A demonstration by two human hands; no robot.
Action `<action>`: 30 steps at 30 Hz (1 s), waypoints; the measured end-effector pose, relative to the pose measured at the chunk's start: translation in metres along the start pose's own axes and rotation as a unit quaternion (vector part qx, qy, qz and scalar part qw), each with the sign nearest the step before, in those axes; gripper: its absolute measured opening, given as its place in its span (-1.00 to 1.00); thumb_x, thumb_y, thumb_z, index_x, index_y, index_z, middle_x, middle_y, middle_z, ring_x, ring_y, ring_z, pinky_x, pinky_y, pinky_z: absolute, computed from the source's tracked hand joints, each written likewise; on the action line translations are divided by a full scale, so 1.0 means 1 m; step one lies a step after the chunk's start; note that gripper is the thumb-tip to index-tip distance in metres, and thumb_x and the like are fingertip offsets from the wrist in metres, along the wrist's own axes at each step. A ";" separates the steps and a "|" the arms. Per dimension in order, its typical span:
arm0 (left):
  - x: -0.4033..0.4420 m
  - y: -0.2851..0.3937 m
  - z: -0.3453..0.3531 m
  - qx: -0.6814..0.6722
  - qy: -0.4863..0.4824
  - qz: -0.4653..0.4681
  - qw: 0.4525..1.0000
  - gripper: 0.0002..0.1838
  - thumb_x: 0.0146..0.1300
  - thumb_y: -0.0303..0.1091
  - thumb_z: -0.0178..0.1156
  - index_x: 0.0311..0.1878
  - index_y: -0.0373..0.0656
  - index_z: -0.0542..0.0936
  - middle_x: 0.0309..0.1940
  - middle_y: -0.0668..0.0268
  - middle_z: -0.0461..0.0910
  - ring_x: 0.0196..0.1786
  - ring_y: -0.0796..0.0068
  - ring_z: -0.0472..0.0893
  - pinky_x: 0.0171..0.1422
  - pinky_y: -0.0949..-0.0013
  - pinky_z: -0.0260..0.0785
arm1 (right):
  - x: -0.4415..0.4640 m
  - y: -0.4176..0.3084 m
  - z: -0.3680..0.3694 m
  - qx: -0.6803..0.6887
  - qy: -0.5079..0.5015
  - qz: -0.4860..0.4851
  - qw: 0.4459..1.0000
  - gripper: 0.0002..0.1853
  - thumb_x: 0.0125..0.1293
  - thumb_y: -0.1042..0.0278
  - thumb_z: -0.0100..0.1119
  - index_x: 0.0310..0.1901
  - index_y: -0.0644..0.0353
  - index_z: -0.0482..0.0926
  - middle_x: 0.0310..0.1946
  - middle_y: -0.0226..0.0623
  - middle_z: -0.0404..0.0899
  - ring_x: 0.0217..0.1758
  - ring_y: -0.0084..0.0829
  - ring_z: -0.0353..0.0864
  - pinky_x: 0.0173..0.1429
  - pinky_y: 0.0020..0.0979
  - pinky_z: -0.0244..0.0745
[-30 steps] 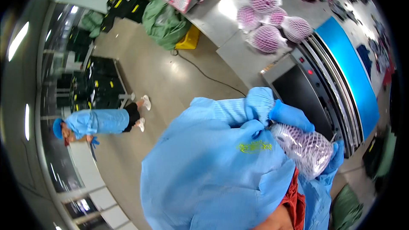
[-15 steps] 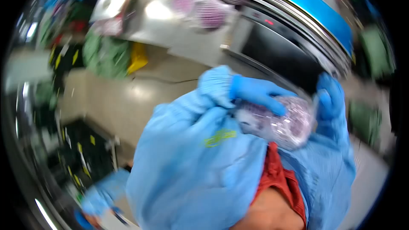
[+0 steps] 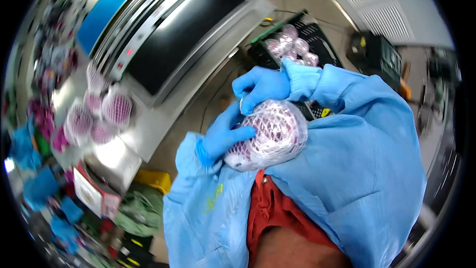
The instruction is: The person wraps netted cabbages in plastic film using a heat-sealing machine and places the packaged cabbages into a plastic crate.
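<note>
A rounded bundle [image 3: 277, 131] is held against the front of the blue gown. It has pinkish-purple contents, white foam netting and shiny clear plastic film; what is inside cannot be told. My left hand [image 3: 223, 136], in a blue glove, grips its left side, thumb across the netting. Above the bundle's upper left edge, my right hand [image 3: 263, 87], gloved alike, has its fingers curled in a pinch close to the left fingers. A small pale bit, perhaps film, shows at the fingertips, too small to name.
Netted purple bundles [image 3: 116, 106] stand on the metal table [image 3: 153, 126] at left, beside a machine with a dark plate [image 3: 183, 32]. A black crate [image 3: 325, 42] beyond my right hand holds several shiny wrapped bundles [image 3: 287, 44]. A yellow bin [image 3: 154, 179] sits lower left.
The view has swung to the right, bringing the crate into sight. My right hand has come from the bundle's right side to its upper left edge and closed in a pinch.
</note>
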State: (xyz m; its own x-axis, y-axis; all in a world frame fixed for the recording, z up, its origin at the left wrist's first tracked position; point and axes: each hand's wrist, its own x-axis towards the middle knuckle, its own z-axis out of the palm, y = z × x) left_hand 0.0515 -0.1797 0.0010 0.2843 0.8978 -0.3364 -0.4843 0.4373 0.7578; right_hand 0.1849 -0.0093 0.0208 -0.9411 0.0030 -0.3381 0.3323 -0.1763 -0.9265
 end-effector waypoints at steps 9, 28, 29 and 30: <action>0.080 -0.002 0.052 0.370 -0.126 0.141 0.909 -0.40 0.35 0.06 -0.06 0.31 -0.13 0.44 0.37 0.11 0.29 0.49 -0.01 0.04 0.54 0.02 -0.20 | -0.078 0.128 -0.014 0.048 0.055 -0.370 0.926 -0.61 0.31 0.25 0.21 0.11 0.25 0.51 0.17 -0.14 0.43 0.19 -0.29 0.43 0.32 -0.25 0.27; 0.428 -0.269 0.038 0.173 0.055 -0.297 0.937 -0.56 0.40 -0.11 0.07 0.07 -0.33 0.57 -0.06 0.21 0.61 -0.05 0.46 0.54 0.13 0.38 0.36 | -0.225 0.357 -0.090 0.711 0.485 -0.209 0.464 -0.42 0.26 0.28 0.22 0.29 0.27 0.34 0.17 -0.14 0.51 0.23 -0.20 0.49 0.39 -0.17 0.29; 0.451 -0.287 0.029 0.369 0.058 -0.095 0.923 -0.56 0.32 -0.14 0.17 0.11 -0.28 0.56 -0.02 0.08 0.59 0.05 0.28 0.53 0.18 0.30 0.34 | -0.224 0.390 -0.105 0.718 0.478 -0.214 0.459 -0.42 0.26 0.29 0.22 0.29 0.27 0.34 0.16 -0.14 0.52 0.22 -0.19 0.50 0.38 -0.16 0.31; 0.477 -0.291 0.019 0.601 0.054 0.037 0.797 -0.36 0.19 -0.07 0.30 0.27 -0.19 0.43 0.12 0.01 0.47 0.17 0.07 0.45 0.22 0.13 0.33 | -0.221 0.427 -0.119 0.723 0.470 -0.220 0.456 -0.42 0.25 0.30 0.23 0.28 0.28 0.35 0.15 -0.13 0.53 0.20 -0.19 0.52 0.37 -0.15 0.33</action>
State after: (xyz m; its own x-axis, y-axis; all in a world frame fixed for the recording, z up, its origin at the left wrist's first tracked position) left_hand 0.3437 0.1200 -0.3696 0.1870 0.9468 -0.2620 0.6638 0.0748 0.7442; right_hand 0.5418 0.0320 -0.3197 -0.2279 0.6522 -0.7230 -0.9044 -0.4169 -0.0910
